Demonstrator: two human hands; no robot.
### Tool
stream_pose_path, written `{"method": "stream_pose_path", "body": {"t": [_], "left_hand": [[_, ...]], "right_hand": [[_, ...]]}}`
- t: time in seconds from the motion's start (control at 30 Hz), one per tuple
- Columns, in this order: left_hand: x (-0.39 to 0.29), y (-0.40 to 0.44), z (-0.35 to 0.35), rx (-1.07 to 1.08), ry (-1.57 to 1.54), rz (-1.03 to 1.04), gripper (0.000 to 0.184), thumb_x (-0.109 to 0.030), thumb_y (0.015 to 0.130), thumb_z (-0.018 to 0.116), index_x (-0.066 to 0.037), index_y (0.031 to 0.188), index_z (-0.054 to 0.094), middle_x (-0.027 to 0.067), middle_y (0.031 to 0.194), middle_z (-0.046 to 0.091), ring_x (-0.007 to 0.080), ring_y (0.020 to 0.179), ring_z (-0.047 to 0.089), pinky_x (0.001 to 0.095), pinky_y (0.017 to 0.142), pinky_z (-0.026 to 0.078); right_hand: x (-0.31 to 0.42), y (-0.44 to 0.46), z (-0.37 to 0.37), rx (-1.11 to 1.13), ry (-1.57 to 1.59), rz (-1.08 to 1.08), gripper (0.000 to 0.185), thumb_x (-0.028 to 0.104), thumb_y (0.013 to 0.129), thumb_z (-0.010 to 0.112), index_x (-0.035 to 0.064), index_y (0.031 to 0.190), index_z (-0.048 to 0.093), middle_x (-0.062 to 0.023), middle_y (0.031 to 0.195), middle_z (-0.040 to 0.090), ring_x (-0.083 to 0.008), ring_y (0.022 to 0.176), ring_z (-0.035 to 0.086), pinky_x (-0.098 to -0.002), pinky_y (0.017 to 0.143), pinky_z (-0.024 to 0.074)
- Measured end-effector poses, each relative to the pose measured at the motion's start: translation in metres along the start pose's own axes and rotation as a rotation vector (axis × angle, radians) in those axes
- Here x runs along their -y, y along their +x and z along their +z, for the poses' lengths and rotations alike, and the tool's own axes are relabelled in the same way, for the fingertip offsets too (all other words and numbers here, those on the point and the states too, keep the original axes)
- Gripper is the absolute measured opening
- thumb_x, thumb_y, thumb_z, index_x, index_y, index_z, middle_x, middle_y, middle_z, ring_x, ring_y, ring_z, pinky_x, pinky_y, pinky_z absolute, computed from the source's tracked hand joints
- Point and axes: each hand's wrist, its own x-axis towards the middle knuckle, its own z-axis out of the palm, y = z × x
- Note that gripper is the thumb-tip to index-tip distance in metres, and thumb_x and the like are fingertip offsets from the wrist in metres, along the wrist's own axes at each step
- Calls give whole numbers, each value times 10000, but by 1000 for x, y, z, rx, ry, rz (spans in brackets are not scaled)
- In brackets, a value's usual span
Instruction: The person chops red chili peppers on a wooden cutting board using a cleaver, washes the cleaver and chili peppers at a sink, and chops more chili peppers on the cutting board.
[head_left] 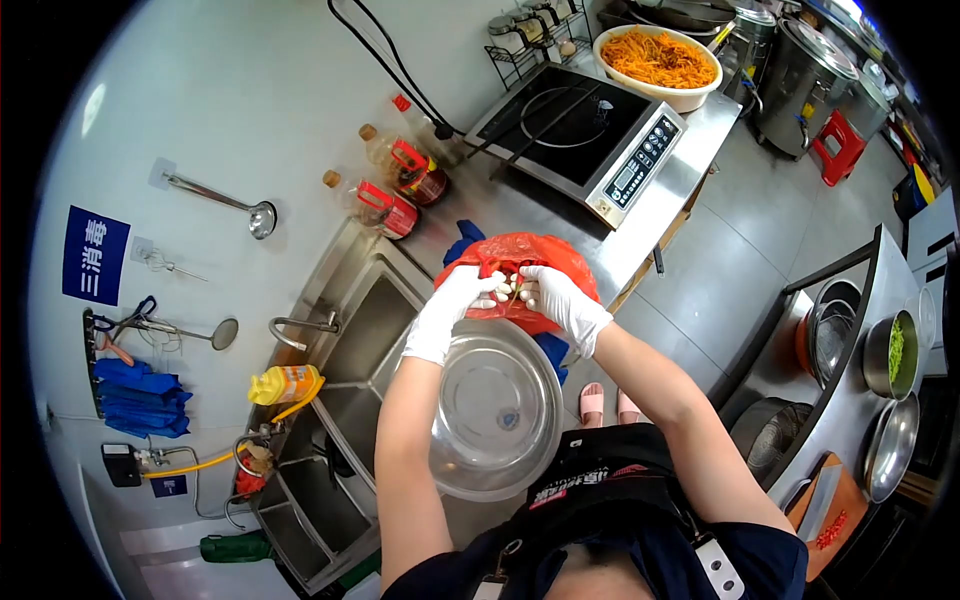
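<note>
My left hand [468,300] and my right hand [560,297], both in white gloves, are close together over an open red plastic bag [540,248]. Red chili peppers [497,268] with green stems show in the bag's mouth. The fingers of both hands are pinched around a chili with a green stem; the fingertips partly hide it. Just below the hands, a large metal basin [490,410] stands in front of my body, with bare metal showing inside.
To the left is a steel sink [375,300] with a faucet [305,328]. Sauce bottles [375,205] and an induction cooker [580,135] stand beyond. A bowl of orange shreds [660,60] is farther back. At right, a knife [820,505] lies on a cutting board [812,570].
</note>
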Motion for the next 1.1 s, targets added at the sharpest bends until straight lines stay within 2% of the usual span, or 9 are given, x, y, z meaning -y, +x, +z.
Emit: {"method": "stream_pose_path", "body": {"t": [0.13, 0.27, 0.33, 0.5, 0.63, 0.8, 0.9, 1.0, 1.1], "left_hand": [[1, -19, 7, -7, 83, 22, 261, -263, 931, 641, -67, 1098, 679, 16, 916, 709, 88, 786, 645, 232, 683, 511], [13, -38, 15, -46, 58, 201, 217, -224, 929, 631, -42, 1033, 689, 5, 806, 687, 69, 707, 607, 222, 599, 462], [19, -45, 13, -49, 130, 211, 203, -189, 920, 640, -29, 1036, 685, -9, 824, 677, 62, 715, 598, 223, 609, 467], [17, -44, 25, -269, 292, 329, 160, -97, 880, 640, 24, 983, 655, 55, 745, 669, 99, 642, 608, 259, 569, 480], [12, -30, 24, -284, 245, 338, 126, -74, 875, 638, 22, 956, 654, 75, 753, 674, 122, 647, 636, 281, 562, 511], [21, -19, 31, -302, 556, 364, 248, -106, 814, 633, -3, 1039, 636, 181, 874, 693, 285, 798, 681, 382, 704, 519], [24, -12, 31, -265, 556, 446, 236, -76, 827, 616, -7, 1052, 642, 148, 881, 698, 244, 821, 681, 371, 709, 519], [20, -14, 29, -88, 362, 375, 251, -15, 875, 583, -1, 1118, 643, 36, 895, 675, 124, 816, 649, 284, 692, 540], [16, -20, 30, -70, 120, 251, 270, -36, 908, 559, 5, 1167, 623, 38, 973, 664, 129, 829, 653, 273, 699, 559]], "right_hand": [[1, -11, 11, 27, 74, 47, 169, 195, 957, 544, 66, 883, 626, -35, 727, 605, -145, 598, 513, -261, 548, 429], [-7, -19, 13, 112, 99, 101, 155, 182, 959, 563, 47, 915, 626, -52, 775, 618, -147, 654, 524, -254, 598, 439], [-10, -23, 16, 97, 82, 110, 163, 190, 957, 573, 47, 904, 628, -54, 792, 623, -151, 659, 527, -254, 610, 451], [-11, -34, 32, 67, 11, 32, 161, 193, 958, 567, 56, 929, 646, -66, 806, 650, -148, 669, 552, -238, 627, 459], [-12, -34, 32, 79, -93, -111, 168, 205, 965, 566, 63, 947, 653, -64, 836, 678, -112, 685, 579, -220, 639, 462], [-6, -43, 34, 105, -196, -225, 156, 206, 955, 602, 60, 973, 655, -39, 808, 686, -77, 642, 583, -204, 592, 452], [-5, -36, 34, 51, -236, -263, 133, 186, 939, 627, 57, 955, 655, -36, 770, 679, -82, 584, 579, -207, 541, 451], [-7, -21, 30, 26, -199, -296, 93, 151, 919, 642, 59, 911, 654, -45, 738, 673, -96, 533, 579, -222, 484, 459], [-8, -17, 24, 23, -136, -289, 66, 125, 916, 634, 60, 904, 644, -59, 756, 677, -115, 534, 586, -241, 485, 467]]}}
